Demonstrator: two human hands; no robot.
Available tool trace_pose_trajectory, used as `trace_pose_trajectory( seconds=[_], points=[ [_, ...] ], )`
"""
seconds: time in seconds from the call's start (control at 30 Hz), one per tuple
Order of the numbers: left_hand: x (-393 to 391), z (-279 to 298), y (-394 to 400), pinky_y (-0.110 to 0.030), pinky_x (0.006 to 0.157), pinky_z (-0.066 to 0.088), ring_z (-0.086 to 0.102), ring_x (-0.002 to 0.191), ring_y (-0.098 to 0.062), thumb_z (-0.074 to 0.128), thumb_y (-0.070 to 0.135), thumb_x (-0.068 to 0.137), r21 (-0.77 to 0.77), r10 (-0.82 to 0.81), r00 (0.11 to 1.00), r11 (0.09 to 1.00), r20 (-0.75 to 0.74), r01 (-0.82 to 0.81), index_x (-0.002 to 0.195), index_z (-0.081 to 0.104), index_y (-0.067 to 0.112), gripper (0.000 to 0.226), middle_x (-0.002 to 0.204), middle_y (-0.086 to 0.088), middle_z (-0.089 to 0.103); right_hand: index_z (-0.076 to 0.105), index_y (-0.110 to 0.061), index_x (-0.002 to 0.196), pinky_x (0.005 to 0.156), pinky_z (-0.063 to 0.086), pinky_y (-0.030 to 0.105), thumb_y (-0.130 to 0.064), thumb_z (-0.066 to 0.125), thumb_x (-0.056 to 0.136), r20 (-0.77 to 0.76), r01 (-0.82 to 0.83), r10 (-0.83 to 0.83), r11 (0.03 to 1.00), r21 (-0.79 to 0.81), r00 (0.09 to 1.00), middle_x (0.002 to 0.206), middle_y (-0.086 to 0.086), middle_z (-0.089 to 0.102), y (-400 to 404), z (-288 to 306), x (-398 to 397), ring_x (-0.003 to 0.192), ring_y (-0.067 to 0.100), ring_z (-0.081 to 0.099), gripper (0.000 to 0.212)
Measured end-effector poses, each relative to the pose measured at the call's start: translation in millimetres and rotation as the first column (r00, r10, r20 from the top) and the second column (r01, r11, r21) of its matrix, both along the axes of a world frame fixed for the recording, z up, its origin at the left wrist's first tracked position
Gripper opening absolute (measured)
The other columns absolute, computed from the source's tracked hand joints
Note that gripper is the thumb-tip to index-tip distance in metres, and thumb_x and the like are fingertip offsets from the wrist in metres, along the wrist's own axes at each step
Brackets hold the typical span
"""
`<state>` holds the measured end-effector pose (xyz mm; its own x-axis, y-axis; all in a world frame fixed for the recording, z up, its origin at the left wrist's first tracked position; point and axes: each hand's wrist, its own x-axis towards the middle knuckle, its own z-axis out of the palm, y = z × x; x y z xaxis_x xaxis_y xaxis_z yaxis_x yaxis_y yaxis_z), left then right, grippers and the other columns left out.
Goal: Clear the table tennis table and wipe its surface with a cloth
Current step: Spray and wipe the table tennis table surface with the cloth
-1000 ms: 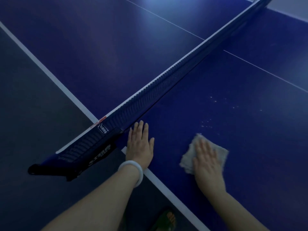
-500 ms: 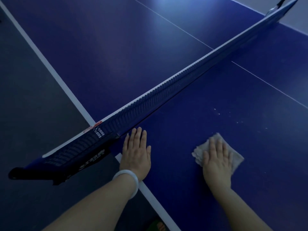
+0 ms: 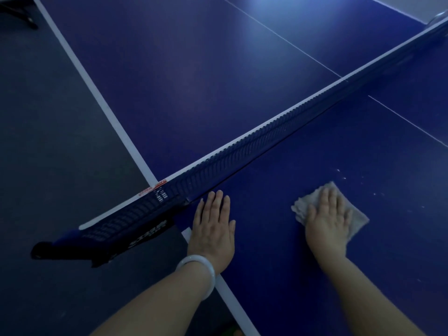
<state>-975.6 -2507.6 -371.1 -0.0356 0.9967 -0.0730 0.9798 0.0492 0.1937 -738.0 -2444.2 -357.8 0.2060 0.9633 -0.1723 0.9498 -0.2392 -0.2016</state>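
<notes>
Wiping underway: right hand (image 3: 327, 221) presses cloth (image 3: 356, 214) flat-fingered near the net (image 3: 254, 141); left hand (image 3: 213, 226) (fingers released) braces; specks (image 3: 344, 178) beyond probably come next.

A dim indoor games room

A blue table tennis table (image 3: 218, 76) with white boundary lines and a clamped net (image 3: 254, 141) filled the view, over dark plain flooring (image 3: 48, 154).

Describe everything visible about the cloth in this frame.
The cloth is a small, pale grey, rumpled rag of soft fabric with uneven edges. It lies flat on the blue table, on the near side of the net. The right hand presses on it with straight, spread fingers, covering its middle. Pale specks dot the surface just beyond it.
</notes>
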Motion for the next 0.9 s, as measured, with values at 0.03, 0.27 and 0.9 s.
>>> trace_pose_trajectory(
  seconds=[0.03,0.27,0.9],
  points=[
    [0.2,0.4,0.4,-0.042,0.123,0.001,-0.003,0.15,-0.02,-0.001,0.04,0.098,0.004,0.005,1.0,1.0,0.004,-0.005,0.155,0.009,0.013,0.064,0.163,-0.006,0.002,-0.009,-0.018,0.154,0.123,-0.002,0.044,-0.037,0.006,0.102,0.021,-0.043,0.042,0.999,0.023,0.999,0.163,0.001,-0.011,-12.5,-1.0,-8.9,0.149,0.014,-0.013,0.057],
    [0.3,-1.3,0.4,-0.043,0.123,0.003,-0.003,0.15,-0.021,0.006,0.04,0.098,-0.017,0.009,1.0,1.0,-0.017,-0.009,0.154,0.011,0.013,0.062,0.163,-0.007,0.004,-0.003,-0.029,0.154,0.121,-0.014,0.033,-0.039,0.015,0.105,-0.002,-0.646,0.648,0.761,0.064,0.762,0.161,-0.011,-0.01,8.7,-1.0,-91.3,0.148,0.008,-0.016,0.054],
    [1.7,7.5,-1.7,-0.047,0.12,0.018,0.015,0.149,-0.025,0.011,0.037,0.098,-0.032,-0.013,1.0,0.999,-0.007,0.013,0.152,0.026,0.01,0.063,0.16,-0.012,0.019,0.0,-0.021,0.156,0.123,-0.002,0.042,-0.042,0.01,0.104,0.046,-0.471,0.468,0.879,0.082,0.882,0.163,-0.004,-0.006,-11.8,-8.9,-65.3,0.151,0.015,-0.009,0.057]
  ],
)
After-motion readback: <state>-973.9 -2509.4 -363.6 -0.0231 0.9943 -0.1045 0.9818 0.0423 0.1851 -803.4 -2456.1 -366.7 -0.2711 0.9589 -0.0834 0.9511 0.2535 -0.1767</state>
